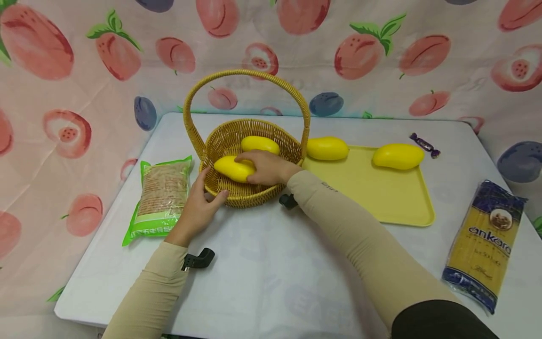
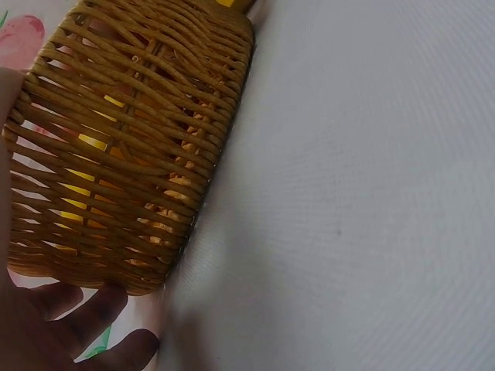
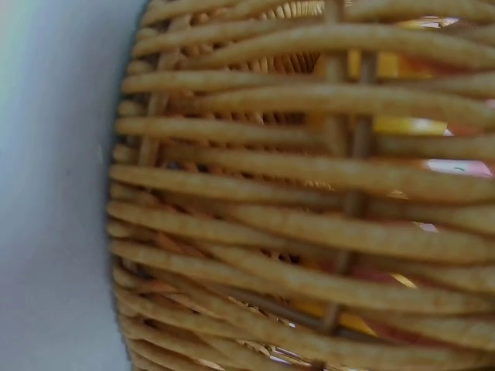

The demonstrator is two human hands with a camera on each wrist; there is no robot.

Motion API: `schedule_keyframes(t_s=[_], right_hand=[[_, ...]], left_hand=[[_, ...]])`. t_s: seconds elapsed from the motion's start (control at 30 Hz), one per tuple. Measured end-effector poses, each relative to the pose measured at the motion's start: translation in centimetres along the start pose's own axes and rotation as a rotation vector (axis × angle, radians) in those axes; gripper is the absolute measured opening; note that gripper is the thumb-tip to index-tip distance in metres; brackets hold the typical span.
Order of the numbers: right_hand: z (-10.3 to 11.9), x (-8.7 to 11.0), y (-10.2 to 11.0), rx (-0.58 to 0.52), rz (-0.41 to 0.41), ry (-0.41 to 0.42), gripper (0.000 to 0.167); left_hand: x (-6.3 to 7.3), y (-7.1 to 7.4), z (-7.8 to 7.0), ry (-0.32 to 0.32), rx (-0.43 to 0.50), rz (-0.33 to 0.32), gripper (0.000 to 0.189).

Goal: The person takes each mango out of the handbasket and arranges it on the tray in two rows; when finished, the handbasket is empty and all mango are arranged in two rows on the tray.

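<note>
Two in the wicker basket [image 1: 247, 201]: near mango [image 1: 231, 168] clamped in your right grip [image 1: 271, 167], back mango [image 1: 260, 144] just behind it

Your right grip is closed on the near mango, thumb on the near side, fingers over the top. That mango sits inside the basket, below the rim; can't tell if it touches the bottom. Your left grip [image 1: 197, 210] is curled round the basket's near left wall, thumb and fingers set wide apart; the left wrist view has fingertips bent against the outside of the weave. Bits of yellow show through the gaps there. Right wrist view is mostly blurred weave, more yellow behind it.

Basket stands upright on the white worktop [image 1: 262, 273], tall handle [image 1: 247, 73] arching over. Right of it you've got a yellow tray [image 1: 381, 197], with your right sleeve [image 1: 360, 226] crossing over its near left part. Left tray mango [image 1: 327, 149] lies at the tray's back left, right by the basket; right tray mango [image 1: 398, 156] lies at the back right corner, well apart from the other. Small dark wrapped candy [image 1: 425, 145] lies just past that corner.

Far right of you: a blue and gold "ankara" pack [image 1: 482, 245], flat. Left of the basket: a clear and green bag [image 1: 164, 195] of brownish contents, next to your left grip. Fruit-print cloth [image 1: 296, 61] hangs behind everything.
</note>
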State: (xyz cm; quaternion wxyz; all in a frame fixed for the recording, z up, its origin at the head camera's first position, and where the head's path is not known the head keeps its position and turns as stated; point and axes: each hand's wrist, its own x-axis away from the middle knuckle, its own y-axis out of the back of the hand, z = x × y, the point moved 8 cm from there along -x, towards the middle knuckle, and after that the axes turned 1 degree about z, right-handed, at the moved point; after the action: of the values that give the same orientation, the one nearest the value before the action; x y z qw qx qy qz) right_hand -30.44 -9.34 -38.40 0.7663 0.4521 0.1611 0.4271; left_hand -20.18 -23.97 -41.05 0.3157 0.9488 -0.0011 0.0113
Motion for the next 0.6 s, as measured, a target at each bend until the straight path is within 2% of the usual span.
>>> schedule_keyframes(t_s=[0.2, 0.43, 0.6], right_hand=[[0.09, 0.14, 0.11, -0.017, -0.022, 0.02, 0.057], [0.02, 0.38, 0.17, -0.026, -0.028, 0.007, 0.053], [0.11, 0.39, 0.57, -0.025, -0.066, 0.003, 0.053]], left_hand=[[0.08, -0.02, -0.13, 0.0, -0.005, 0.003, 0.086], [0.01, -0.17, 0.0, -0.006, -0.004, 0.003, 0.085], [-0.05, -0.1, 0.1, -0.007, 0.005, -0.007, 0.085]])
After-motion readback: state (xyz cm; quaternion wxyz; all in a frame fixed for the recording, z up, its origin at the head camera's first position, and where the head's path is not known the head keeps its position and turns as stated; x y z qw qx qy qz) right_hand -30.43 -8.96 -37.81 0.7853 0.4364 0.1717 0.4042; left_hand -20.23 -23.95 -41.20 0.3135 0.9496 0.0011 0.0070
